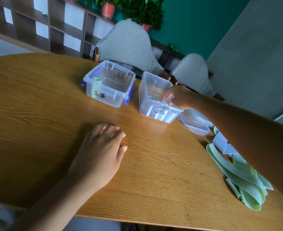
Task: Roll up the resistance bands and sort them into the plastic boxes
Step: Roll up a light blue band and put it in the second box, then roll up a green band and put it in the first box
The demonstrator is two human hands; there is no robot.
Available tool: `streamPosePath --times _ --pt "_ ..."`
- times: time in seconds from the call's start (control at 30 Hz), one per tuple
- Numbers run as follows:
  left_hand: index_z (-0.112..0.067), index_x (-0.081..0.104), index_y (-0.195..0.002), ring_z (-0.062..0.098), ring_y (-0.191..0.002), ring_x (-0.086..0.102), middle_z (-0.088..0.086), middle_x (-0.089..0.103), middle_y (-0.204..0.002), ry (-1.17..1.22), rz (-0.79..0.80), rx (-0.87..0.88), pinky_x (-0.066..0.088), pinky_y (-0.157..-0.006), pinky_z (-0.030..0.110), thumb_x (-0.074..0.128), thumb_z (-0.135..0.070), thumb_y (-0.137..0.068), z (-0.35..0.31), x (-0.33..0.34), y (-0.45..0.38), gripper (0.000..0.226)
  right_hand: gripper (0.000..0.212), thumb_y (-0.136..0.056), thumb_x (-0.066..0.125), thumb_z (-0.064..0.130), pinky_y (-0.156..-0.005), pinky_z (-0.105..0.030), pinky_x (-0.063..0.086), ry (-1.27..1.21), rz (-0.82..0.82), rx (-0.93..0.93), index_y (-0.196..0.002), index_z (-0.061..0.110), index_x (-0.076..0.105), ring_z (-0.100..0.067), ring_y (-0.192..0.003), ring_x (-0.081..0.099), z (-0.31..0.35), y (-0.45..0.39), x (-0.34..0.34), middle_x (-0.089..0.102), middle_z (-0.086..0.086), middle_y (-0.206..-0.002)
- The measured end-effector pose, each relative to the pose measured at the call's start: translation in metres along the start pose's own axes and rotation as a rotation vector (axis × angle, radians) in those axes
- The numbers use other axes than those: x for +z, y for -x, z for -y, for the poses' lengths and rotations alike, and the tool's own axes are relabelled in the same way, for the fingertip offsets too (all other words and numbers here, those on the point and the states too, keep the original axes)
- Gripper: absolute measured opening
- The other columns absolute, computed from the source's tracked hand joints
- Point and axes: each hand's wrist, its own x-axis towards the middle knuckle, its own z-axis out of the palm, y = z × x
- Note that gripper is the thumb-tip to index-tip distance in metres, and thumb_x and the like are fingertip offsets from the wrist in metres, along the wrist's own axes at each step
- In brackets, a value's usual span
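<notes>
Right hand (179, 97) fingers pinch a blue roll (165, 102) inside the box (155, 95); left hand (99, 157) rests loose.

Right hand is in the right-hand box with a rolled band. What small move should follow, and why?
Probably let go: the right hand pinches a blue roll already inside the right box beside other blue rolls. Then reach for the loose bands on the table.

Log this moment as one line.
right hand: pinching blue roll in right box | left hand: resting on table
</notes>
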Motion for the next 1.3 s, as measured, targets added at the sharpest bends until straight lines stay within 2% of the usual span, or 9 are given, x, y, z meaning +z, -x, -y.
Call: streamPosePath --times 0.2,0.3,0.53,0.67,0.87,1.03,1.17,1.23,1.3 --pt "-0.022 0.069 -0.117 0.024 -0.123 0.053 -0.002 0.064 -0.128 0.001 -0.001 0.005 0.05 -0.097 0.043 0.063 -0.036 -0.09 0.0 0.0 0.0 0.031 0.044 -0.092 0.048 -0.012 -0.061 -0.012 0.037 0.008 -0.041 0.014 -0.104 0.025 0.068 -0.013 -0.099 0.058 -0.006 -0.006 0.005 0.067 -0.001 -0.117" --pt "-0.022 0.069 -0.116 0.024 -0.123 0.053 -0.001 0.064 -0.127 -0.003 -0.005 0.01 0.05 -0.096 0.043 0.064 -0.036 -0.09 0.0 0.0 0.0 0.03 0.04 -0.095 0.047 -0.009 -0.062 -0.01 0.037 -0.019 -0.086 0.035 -0.109 0.022 0.07 -0.012 -0.099 0.057 -0.008 -0.004 0.006 0.064 0.003 -0.114" --pt "-0.022 0.069 -0.119 0.024 -0.125 0.051 -0.003 0.063 -0.129 0.014 0.002 0.009 0.048 -0.099 0.044 0.065 -0.037 -0.09 0.002 -0.001 0.001 0.033 0.048 -0.095 0.037 -0.006 -0.096 -0.028 0.049 -0.114 -0.4 0.043 -0.109 0.025 0.07 -0.01 -0.109 0.06 -0.023 0.024 0.011 0.067 0.002 -0.124" --pt "-0.022 0.069 -0.119 0.025 -0.125 0.051 -0.003 0.063 -0.13 0.025 0.007 0.02 0.048 -0.099 0.045 0.067 -0.036 -0.09 0.003 -0.002 0.001 0.032 0.034 -0.099 0.042 0.0 -0.087 -0.024 0.047 -0.055 -0.499 0.001 -0.11 0.019 0.068 -0.01 -0.101 0.058 -0.038 0.065 0.022 0.067 -0.001 -0.119" --pt "-0.021 0.068 -0.12 0.027 -0.127 0.049 -0.001 0.062 -0.133 0.051 0.018 0.022 0.045 -0.103 0.046 0.066 -0.036 -0.091 0.002 -0.004 0.001 0.033 0.031 -0.099 0.046 0.003 -0.076 -0.011 0.04 -0.017 -0.408 0.064 -0.112 0.022 0.067 -0.008 -0.1 0.058 -0.072 0.121 0.043 0.064 0.004 -0.123" --pt "-0.02 0.068 -0.119 0.029 -0.127 0.048 0.0 0.063 -0.132 0.072 0.031 0.015 0.044 -0.104 0.049 0.066 -0.035 -0.09 0.0 -0.008 0.002 0.033 0.049 -0.094 0.04 -0.001 -0.086 -0.034 0.056 0.081 -0.177 0.177 -0.109 0.039 0.064 -0.012 -0.103 0.063 -0.107 0.15 0.058 0.067 0.009 -0.12" --pt "-0.021 0.068 -0.121 0.028 -0.129 0.047 0.0 0.061 -0.134 0.077 0.046 0.014 0.043 -0.106 0.049 0.064 -0.036 -0.092 -0.001 -0.01 0.002 0.033 0.064 -0.089 0.045 -0.012 -0.071 -0.025 0.052 0.211 0.003 0.213 -0.123 0.039 0.062 -0.009 -0.1 0.06 -0.126 0.166 0.063 0.062 0.012 -0.116" --pt "-0.022 0.067 -0.123 0.027 -0.131 0.045 -0.001 0.06 -0.136 0.078 0.052 0.014 0.042 -0.107 0.049 0.062 -0.037 -0.092 -0.001 -0.011 0.002 0.035 0.058 -0.092 0.05 -0.008 -0.061 -0.023 0.048 0.237 -0.002 0.223 -0.125 0.039 0.061 -0.01 -0.091 0.061 -0.131 0.171 0.065 0.061 0.01 -0.106" --pt "-0.023 0.066 -0.125 0.027 -0.133 0.044 -0.001 0.059 -0.137 0.08 0.058 0.011 0.041 -0.109 0.048 0.061 -0.038 -0.093 -0.001 -0.011 0.002 0.036 0.049 -0.094 0.056 -0.002 -0.064 -0.029 0.057 0.252 -0.06 0.224 -0.122 0.037 0.063 -0.012 -0.09 0.065 -0.133 0.173 0.067 0.066 0.005 -0.106"
